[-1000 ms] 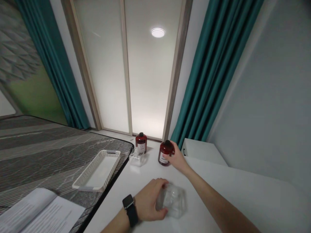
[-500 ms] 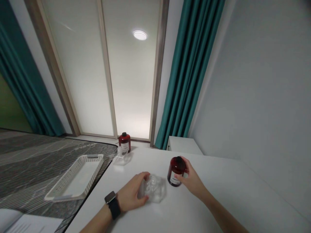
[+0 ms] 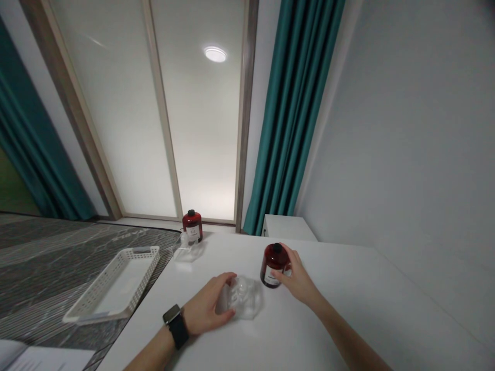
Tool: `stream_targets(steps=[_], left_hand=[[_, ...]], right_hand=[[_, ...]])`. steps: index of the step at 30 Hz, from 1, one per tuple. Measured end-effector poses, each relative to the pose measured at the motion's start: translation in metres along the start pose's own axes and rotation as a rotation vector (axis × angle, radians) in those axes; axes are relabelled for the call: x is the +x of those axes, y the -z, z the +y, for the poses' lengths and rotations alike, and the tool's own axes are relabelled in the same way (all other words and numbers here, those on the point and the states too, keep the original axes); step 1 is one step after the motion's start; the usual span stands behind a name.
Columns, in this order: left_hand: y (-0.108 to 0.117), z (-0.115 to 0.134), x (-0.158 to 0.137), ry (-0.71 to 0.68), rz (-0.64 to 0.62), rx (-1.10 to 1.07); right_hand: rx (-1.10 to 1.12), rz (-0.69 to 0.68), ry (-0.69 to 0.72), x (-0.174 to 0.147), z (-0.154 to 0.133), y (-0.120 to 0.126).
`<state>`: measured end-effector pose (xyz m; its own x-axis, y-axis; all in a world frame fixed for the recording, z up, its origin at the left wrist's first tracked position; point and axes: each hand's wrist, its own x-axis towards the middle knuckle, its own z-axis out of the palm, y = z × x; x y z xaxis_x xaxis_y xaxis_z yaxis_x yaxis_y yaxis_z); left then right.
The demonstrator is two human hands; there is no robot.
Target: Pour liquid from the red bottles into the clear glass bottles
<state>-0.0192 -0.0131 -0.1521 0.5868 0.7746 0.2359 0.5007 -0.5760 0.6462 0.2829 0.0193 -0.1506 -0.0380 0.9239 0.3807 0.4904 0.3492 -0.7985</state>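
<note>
My right hand [image 3: 296, 275] grips a dark red bottle [image 3: 271, 265] with a black cap and a white label, fingers behind it and thumb at the label. The bottle is upright at the table's middle; I cannot tell whether its base touches the surface. To its left, my left hand [image 3: 209, 305], with a black watch on the wrist, curls around the left side of a clear, hexagon-based object [image 3: 244, 298] on the table. A matching red bottle [image 3: 192, 225] stands at the far left edge behind another clear piece [image 3: 188, 252].
The white table [image 3: 317, 319] has its left edge beside a grey striped surface. On that surface are a white perforated basket [image 3: 112, 288] and an open book or papers [image 3: 50, 359]. Past the table's far edge stand a white cabinet [image 3: 290, 226] and a teal curtain [image 3: 282, 113].
The bottle in my right hand has moved slightly away from me and stands straighter. My left hand stays on the clear object. The whole view has shifted a little.
</note>
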Motion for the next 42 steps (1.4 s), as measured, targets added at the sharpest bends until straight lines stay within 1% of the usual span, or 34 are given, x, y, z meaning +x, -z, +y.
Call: stream_targets(steps=[3,6,9,11,14,15,17,19,21,23,26,29,34,36,39,42], left_hand=[[0.0,0.003,0.001,0.007,0.006,0.0],[-0.002,0.004,0.001,0.016,0.024,-0.009],[-0.005,0.006,0.003,0.039,0.07,-0.001],[-0.007,0.009,0.004,0.036,0.131,0.032],[-0.007,0.016,0.006,-0.042,0.278,0.132],[-0.006,0.018,0.007,-0.082,0.329,0.179],[-0.005,0.022,0.007,-0.159,0.415,0.283],[-0.005,0.024,0.007,-0.233,0.464,0.372],[-0.006,0.025,0.006,-0.301,0.492,0.436],[-0.008,0.025,0.005,-0.353,0.509,0.491],[-0.011,0.025,0.004,-0.405,0.508,0.567],[-0.013,0.027,0.004,-0.43,0.469,0.558],[-0.015,0.031,0.003,-0.412,0.384,0.32],[-0.013,0.031,0.002,-0.383,0.363,0.242],[-0.008,0.029,0.001,-0.315,0.299,0.166],[-0.005,0.025,0.003,-0.275,0.226,0.138]], right_hand=[[-0.009,0.002,-0.007,0.007,-0.003,-0.006],[-0.027,-0.025,-0.008,0.008,-0.003,-0.009],[-0.041,-0.056,0.042,0.006,-0.001,-0.004],[-0.058,-0.012,0.075,0.002,-0.005,0.003],[-0.09,0.133,0.093,-0.006,-0.025,0.012],[-0.085,0.129,0.096,-0.009,-0.034,0.013],[-0.079,0.019,0.126,-0.017,-0.055,0.011],[-0.123,-0.056,0.203,-0.025,-0.07,0.002],[-0.148,-0.077,0.277,-0.032,-0.078,-0.011],[-0.17,-0.053,0.32,-0.037,-0.079,-0.025],[-0.184,-0.061,0.341,-0.043,-0.073,-0.04],[-0.141,-0.105,0.279,-0.051,-0.068,-0.044],[0.039,-0.165,0.039,-0.062,-0.064,-0.04],[0.128,-0.209,-0.025,-0.064,-0.061,-0.039],[0.231,-0.238,-0.073,-0.063,-0.056,-0.039],[0.216,-0.216,-0.081,-0.061,-0.055,-0.039]])
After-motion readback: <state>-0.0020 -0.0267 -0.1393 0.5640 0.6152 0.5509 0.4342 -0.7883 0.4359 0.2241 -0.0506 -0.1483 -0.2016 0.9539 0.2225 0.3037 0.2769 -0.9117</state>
